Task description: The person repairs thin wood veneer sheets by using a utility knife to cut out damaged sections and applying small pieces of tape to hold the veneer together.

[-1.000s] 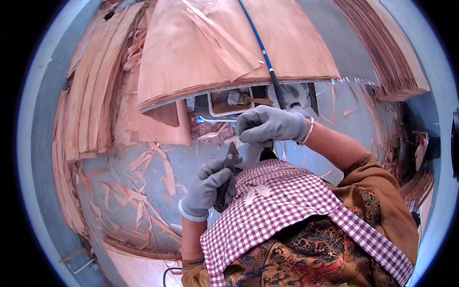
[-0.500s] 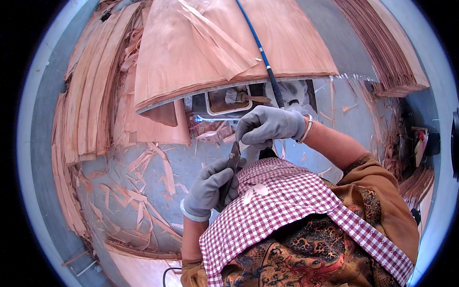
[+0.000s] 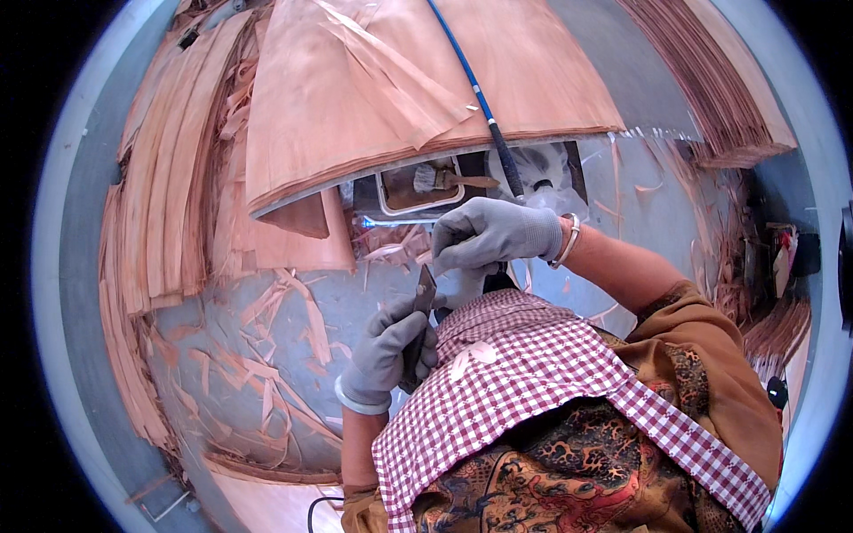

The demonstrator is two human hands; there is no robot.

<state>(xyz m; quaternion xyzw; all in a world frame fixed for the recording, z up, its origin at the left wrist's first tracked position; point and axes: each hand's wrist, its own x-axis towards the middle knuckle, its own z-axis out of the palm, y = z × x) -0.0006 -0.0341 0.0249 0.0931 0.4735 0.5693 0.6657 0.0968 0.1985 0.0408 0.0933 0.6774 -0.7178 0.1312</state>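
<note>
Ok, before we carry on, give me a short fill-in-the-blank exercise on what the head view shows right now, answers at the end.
1. The hand holding the dark tool is the person's ____ one.
2. A pale bangle circles the person's ____ wrist.
3. The wooden-handled item lying over the white-rimmed tray is a ____.
4. Beyond its black grip, the pole across the wood sheets is mainly ____ in colour.
Missing words: left; right; brush; blue.

sheet stack [image 3: 542,80] ahead of the hands [image 3: 502,233], pole [image 3: 465,62] lying on it, tray [image 3: 400,211] just past the hands, brush [image 3: 434,178] in it, scraps [image 3: 316,327] off left, another pile [image 3: 711,75] way right
</note>
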